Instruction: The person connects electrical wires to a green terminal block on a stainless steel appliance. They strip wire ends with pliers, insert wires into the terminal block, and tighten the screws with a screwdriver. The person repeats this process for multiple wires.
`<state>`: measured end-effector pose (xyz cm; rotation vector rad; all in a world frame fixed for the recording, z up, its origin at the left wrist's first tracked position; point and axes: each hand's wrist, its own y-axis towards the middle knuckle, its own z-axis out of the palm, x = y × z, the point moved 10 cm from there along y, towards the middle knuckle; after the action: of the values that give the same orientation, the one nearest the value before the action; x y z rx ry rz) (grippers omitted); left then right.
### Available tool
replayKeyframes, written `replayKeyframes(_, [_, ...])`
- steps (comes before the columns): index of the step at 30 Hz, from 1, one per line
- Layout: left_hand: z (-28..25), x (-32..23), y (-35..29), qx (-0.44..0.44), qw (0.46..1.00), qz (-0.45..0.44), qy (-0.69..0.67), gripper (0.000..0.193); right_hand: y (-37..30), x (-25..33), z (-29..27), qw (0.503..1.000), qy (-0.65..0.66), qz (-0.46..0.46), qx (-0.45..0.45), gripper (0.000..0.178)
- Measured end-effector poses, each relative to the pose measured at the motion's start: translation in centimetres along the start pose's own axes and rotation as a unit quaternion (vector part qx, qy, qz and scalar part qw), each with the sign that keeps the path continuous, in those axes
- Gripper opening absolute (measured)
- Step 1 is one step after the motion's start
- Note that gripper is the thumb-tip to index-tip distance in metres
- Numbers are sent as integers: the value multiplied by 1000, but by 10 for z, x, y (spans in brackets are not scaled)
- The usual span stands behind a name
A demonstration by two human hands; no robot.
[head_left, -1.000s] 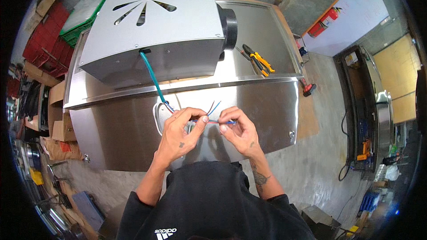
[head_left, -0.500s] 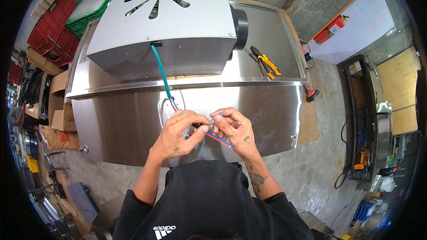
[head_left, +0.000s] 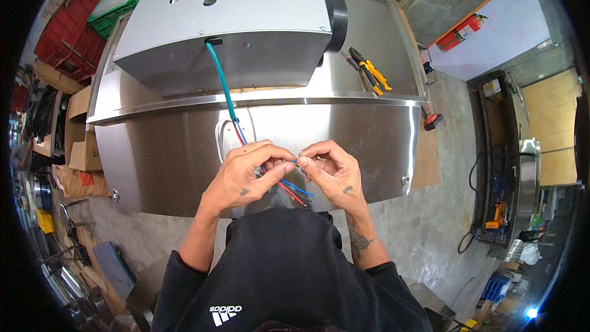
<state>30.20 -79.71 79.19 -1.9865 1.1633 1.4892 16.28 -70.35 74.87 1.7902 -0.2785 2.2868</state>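
A teal-sheathed cable (head_left: 222, 81) leaves a grey metal box (head_left: 222, 69) and splits into red and blue wires near my hands. My left hand (head_left: 249, 171) is closed around these wires. Between its thumb and forefinger and the fingertips of my right hand (head_left: 332, 169), a blue wire is pinched, its tip largely covered. Below the fingers, another blue wire end (head_left: 302, 190) and a red wire end (head_left: 295, 197) hang loose toward my chest. Behind my left hand, a white cord (head_left: 219, 138) loops against the steel panel (head_left: 362, 154).
Yellow-handled pliers (head_left: 376, 78) lie on the steel top beside a thin tool, right of the box's black round outlet (head_left: 337, 23). A red and black object (head_left: 433, 121) is past the right edge. Crates and a cardboard carton (head_left: 85, 141) stand at the left.
My fingertips have come together on the blue wire. The loose red and blue ends have swung toward me and spread apart. The whole view has shifted slightly.
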Motion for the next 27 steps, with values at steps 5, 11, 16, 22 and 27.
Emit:
replayKeyframes(5, [-3,-2,-4,-21,999,20,26,14,-1,3,0,999,-48,-9,6,18])
replayKeyframes(11, [-4,-7,-2,-5,998,19,66,14,1,-17,-4,998,48,38,-12,17])
replayKeyframes(16, [-26,7,-13,-40,997,-18,59,13,25,-7,-69,985,128,-19,-114,16])
replayKeyframes(22, [-17,24,-5,-39,996,-80,12,17,113,28,-177,749,-574,-173,-282,35])
replayKeyframes(27, [-10,36,-4,-71,990,-118,-18,16,162,2,-220,662,-710,-111,-213,53])
